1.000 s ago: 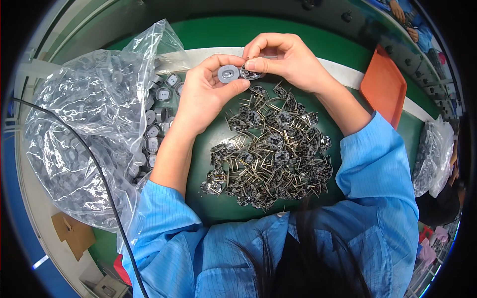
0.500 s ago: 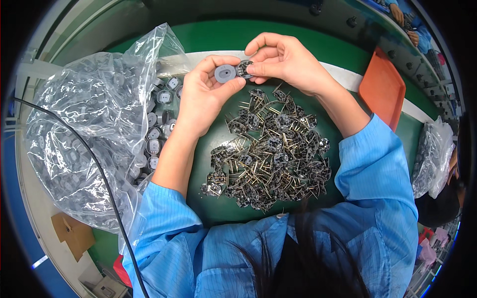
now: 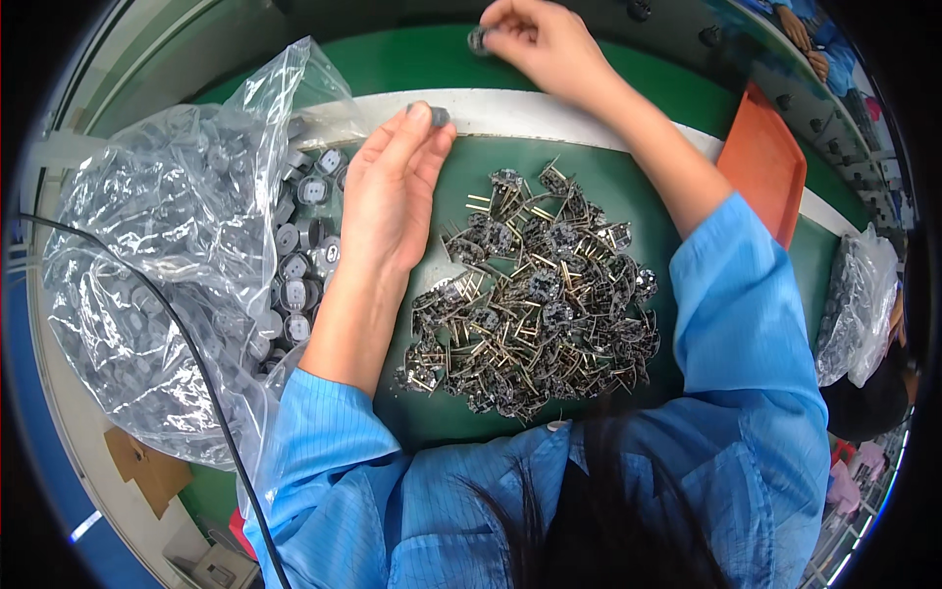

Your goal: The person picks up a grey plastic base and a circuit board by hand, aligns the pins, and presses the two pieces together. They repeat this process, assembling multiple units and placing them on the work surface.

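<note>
My left hand [image 3: 392,191] is closed on a round grey plastic cap [image 3: 440,116], most of it hidden by the thumb and fingers, near the white strip [image 3: 491,113] at the table's far edge. Farther up and to the right, my right hand [image 3: 554,49] pinches a small dark round circuit board [image 3: 478,40] over the green surface [image 3: 392,64] beyond that strip. Between my arms lies a heap of round circuit boards with brass-coloured pins [image 3: 540,304] on the green tabletop. Several grey caps [image 3: 312,189] spill beside my left forearm from a clear plastic bag [image 3: 167,285].
An orange tray [image 3: 760,167] leans at the right, past my right forearm. A black cable [image 3: 186,334] crosses the bag. Another clear bag [image 3: 856,309] sits at the far right. At the upper right, a co-worker's hands [image 3: 800,44] show.
My hands have moved apart. The right has gone up and away with the circuit board, while the left has turned, tilting the grey cap, which showed its flat face before.
</note>
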A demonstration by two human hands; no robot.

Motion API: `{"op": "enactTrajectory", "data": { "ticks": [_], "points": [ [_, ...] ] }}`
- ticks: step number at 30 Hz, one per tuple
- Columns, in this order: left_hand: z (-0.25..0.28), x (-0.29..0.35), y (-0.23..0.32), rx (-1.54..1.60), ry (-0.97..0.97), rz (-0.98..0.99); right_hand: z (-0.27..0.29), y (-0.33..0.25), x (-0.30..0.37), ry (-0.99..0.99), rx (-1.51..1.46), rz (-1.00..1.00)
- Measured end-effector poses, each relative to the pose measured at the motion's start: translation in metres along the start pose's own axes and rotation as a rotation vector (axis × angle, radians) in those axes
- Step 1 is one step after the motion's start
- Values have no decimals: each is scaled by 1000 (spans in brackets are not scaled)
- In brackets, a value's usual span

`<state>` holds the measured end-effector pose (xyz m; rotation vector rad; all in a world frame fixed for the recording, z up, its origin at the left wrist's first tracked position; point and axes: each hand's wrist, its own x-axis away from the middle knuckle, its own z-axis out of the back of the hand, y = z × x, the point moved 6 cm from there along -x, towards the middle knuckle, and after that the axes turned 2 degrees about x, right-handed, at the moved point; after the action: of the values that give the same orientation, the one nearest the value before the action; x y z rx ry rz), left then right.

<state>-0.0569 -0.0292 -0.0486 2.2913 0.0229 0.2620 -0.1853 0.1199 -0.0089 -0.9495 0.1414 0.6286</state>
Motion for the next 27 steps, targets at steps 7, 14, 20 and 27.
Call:
{"op": "enactTrajectory", "data": {
  "ticks": [7,14,20,27],
  "points": [
    [-16,4,-8,-83,-99,41,35,127,-98,288,341,-152],
    [-19,6,-6,-93,-179,54,58,121,-103,378,369,-196],
    [-11,7,-2,-47,-59,40,24,-48,26,-612,-18,230],
    [-17,5,-6,-75,-132,36,21,-49,92,-482,128,273]
  ]
}}
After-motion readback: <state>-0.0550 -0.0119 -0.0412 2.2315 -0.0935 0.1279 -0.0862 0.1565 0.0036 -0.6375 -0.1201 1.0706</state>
